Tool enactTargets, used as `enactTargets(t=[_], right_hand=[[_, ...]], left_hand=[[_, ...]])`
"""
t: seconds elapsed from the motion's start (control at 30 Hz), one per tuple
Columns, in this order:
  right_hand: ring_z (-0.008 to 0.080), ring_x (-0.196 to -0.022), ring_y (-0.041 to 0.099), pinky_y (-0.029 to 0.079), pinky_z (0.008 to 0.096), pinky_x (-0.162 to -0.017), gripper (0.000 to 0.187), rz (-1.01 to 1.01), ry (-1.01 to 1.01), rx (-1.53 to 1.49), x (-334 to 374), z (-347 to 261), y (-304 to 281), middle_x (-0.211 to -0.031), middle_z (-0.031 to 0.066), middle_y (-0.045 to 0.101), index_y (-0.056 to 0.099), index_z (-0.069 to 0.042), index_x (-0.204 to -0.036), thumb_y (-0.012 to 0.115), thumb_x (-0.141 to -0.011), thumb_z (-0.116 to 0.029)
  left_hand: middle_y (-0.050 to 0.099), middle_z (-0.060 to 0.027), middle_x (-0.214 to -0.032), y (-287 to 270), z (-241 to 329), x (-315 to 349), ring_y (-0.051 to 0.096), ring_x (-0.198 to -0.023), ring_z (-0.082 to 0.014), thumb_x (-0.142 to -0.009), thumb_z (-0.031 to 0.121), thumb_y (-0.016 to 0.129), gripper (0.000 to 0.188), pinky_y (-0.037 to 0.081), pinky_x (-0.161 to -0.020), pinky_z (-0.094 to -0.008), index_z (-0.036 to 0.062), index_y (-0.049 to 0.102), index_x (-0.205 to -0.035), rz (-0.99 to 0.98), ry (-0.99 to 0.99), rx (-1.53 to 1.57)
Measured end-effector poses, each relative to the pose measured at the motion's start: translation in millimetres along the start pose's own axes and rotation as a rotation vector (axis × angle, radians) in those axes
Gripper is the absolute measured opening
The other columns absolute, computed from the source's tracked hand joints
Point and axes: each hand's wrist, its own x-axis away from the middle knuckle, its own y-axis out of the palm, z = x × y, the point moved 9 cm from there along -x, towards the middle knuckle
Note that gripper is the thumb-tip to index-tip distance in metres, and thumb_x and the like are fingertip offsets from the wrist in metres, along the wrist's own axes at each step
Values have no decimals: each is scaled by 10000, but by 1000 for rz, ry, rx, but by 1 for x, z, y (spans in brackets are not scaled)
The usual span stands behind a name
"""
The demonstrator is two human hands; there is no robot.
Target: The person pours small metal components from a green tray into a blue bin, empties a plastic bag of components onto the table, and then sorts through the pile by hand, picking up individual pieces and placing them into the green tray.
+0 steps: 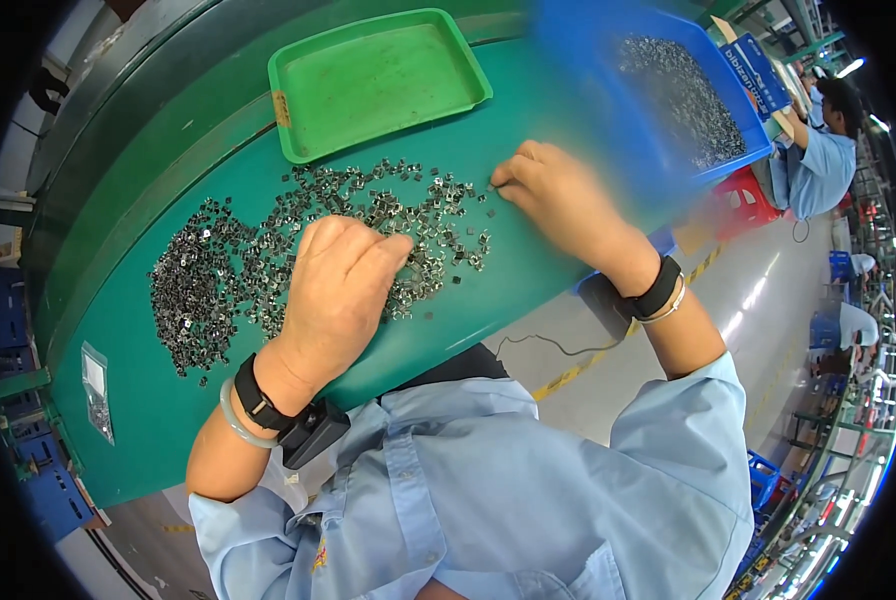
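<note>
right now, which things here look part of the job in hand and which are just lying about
Seemingly in the job:
- small metal parts spread on the table
- left hand, over them
- right hand, at their right edge

Probably just lying about:
- clear bag
- green tray, untouched

Blue bin (598,100), right hand (560,200) partly blurred

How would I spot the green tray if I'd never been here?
Start with the big green table. On its far side, beyond the scattered small metal parts and left of the blue bin, lies the shallow, four-sided tray. Its brighter, yellower green and the brownish label on its left end set it apart.
</note>
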Motion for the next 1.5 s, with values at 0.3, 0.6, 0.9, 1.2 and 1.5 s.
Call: enactTargets(t=[0.3, 0.6, 0.9, 1.2, 1.5], right_hand=[[201, -836, 589, 474, 306, -747, 223, 115, 348, -553, 12, -2, -10, -915, 63, 605, 616, -37, -1029, 645, -809, -59], [214, -846, 584, 457, 344, -768, 583, 329, -210, -537, 2, -120, -21, -896, 40, 623, 509, -50, -1233, 713, -694, 44], [262, -860, 573, 425, 390, -792, 609, 384, -341, -355, 4, -157, -4, -909, 40, 623, 496, -68, -1221, 736, -666, 3], [225, -847, 570, 416, 349, -742, 301, 319, -187, -435, 14, -146, 2, -920, 38, 606, 606, -100, -997, 723, -720, -88], [220, -790, 564, 412, 343, -698, 223, 375, -189, -423, 17, -140, 3, -886, 42, 602, 614, -99, -922, 718, -727, -70]], left_hand=[[604, -63, -889, -21, -6, 2, 565, -769, -186, -837, 30, 615, 153, 451, -674, -289, 29, 612, -990, 132, -269, 392], [619, -53, -955, 7, -5, 41, 573, -822, -113, -972, 211, 487, 262, 461, -701, -246, -5, 572, -1092, 41, -866, 1357], [625, -45, -974, 14, -9, 77, 582, -835, -110, -952, 220, 540, 232, 461, -699, -240, 17, 583, -1056, 126, -978, 1656], [622, -45, -959, 18, -11, 86, 589, -827, -117, -932, 200, 576, 217, 469, -687, -245, 13, 584, -1041, 161, -966, 1683], [624, -71, -963, 19, -7, 81, 592, -817, -130, -955, 210, 530, 235, 473, -684, -252, 1, 578, -1050, 167, -955, 1689]])
